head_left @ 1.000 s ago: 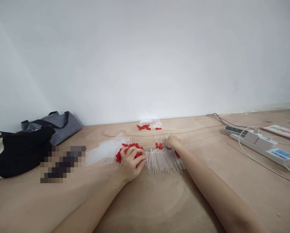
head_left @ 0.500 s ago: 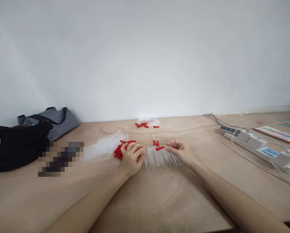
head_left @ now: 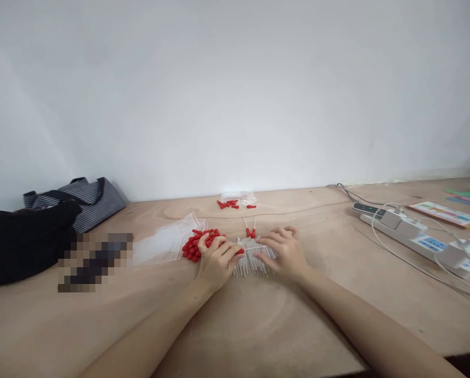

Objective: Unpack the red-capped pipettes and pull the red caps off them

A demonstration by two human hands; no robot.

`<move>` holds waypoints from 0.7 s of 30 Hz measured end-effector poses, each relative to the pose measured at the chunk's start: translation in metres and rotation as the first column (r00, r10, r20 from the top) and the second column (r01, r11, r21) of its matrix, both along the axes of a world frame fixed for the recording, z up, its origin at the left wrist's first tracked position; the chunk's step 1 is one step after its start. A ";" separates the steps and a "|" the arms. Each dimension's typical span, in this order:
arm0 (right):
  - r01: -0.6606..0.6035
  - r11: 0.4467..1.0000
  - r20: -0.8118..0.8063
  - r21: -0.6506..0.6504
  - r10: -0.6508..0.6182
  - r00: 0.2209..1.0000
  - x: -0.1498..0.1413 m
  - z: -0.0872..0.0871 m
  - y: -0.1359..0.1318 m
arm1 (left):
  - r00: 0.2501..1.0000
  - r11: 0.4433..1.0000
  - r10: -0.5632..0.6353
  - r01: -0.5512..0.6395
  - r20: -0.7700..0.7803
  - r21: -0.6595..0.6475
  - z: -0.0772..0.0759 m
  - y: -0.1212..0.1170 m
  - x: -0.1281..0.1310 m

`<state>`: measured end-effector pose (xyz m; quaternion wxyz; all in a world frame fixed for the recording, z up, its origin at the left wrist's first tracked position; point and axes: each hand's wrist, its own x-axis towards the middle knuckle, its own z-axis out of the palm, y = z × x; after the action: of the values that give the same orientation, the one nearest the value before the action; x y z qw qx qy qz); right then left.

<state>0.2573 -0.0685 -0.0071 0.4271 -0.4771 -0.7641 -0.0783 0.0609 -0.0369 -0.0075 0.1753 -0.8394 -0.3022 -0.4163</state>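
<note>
My left hand (head_left: 216,262) pinches the red rubber bulb of a dropper (head_left: 240,251), whose clear thin tube points right toward my other hand. My right hand (head_left: 284,252) has its fingers apart around the tube's far end; it is slightly blurred and does not grip it. Under both hands lies a row of clear thin tubes (head_left: 250,268). Against my left fingers sits a pile of red rubber bulbs (head_left: 191,248), partly covered by that hand. Two droppers with red bulbs (head_left: 253,233) lie just beyond the tubes, bulbs toward me.
Clear zip bags (head_left: 160,244) lie left of the pile. Further back are more red bulbs (head_left: 227,204) and thin tubes by a clear bag (head_left: 235,196). A power strip (head_left: 424,241) with cables stands right; a striped bag (head_left: 91,202) and black bag (head_left: 30,244) are left.
My right hand came back from beyond the tubes holding a dropper and brought it left. The bulb passed into my left hand's pinch, and the right fingers opened.
</note>
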 end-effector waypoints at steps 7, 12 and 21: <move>-0.048 0.987 0.382 0.156 -0.016 0.924 -0.017 -0.013 0.000 | 0.999 0.999 -0.037 0.038 -0.034 0.034 -0.003 -0.004 0.001; -0.080 0.985 0.446 0.152 0.004 0.895 -0.013 -0.016 0.001 | 0.992 0.988 -0.076 0.088 -0.098 0.125 0.002 -0.003 -0.002; -0.116 0.992 0.508 0.057 0.071 0.859 -0.009 -0.011 -0.003 | 0.970 0.919 -0.066 0.151 -0.234 0.364 0.009 -0.004 -0.004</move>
<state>0.2486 -0.0710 -0.0184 0.2357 -0.3837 -0.8673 -0.2121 0.0571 -0.0407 0.0011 0.3426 -0.8455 -0.1478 -0.3819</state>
